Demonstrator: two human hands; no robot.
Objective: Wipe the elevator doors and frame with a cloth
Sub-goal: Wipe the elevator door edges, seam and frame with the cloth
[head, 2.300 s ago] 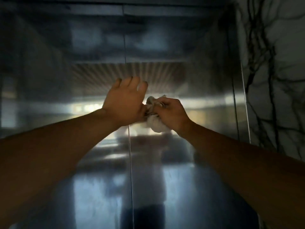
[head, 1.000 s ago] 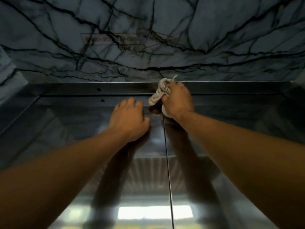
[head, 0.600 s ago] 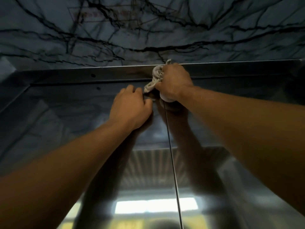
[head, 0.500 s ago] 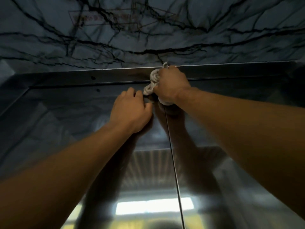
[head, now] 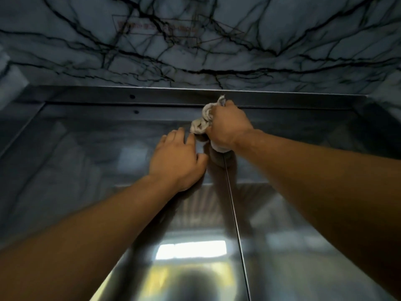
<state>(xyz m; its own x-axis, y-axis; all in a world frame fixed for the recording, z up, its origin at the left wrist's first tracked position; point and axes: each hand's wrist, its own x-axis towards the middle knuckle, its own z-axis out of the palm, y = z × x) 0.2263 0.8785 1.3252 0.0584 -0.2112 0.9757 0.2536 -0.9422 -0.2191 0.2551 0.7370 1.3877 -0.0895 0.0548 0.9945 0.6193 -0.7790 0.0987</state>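
Note:
I look up at the top of the shut steel elevator doors (head: 108, 181), whose centre seam (head: 233, 213) runs down the middle. My right hand (head: 227, 124) is shut on a crumpled pale cloth (head: 204, 121) and presses it against the doors just under the top frame bar (head: 152, 95), at the seam. My left hand (head: 178, 161) lies flat on the left door panel, fingers together, its fingertips almost touching the cloth. Both forearms reach up from the bottom corners.
Above the frame is a marble wall (head: 195, 51) with dark veins and a faint red-lettered sign (head: 156, 27). The frame's side pieces (head: 19, 127) slant down at left and right. The doors reflect a bright ceiling light (head: 191, 249).
Since 2.3 s ago both hands and my view have gone up from mid-door to the top of the doors. In the last half second the cloth hand shifted slightly right along the top edge.

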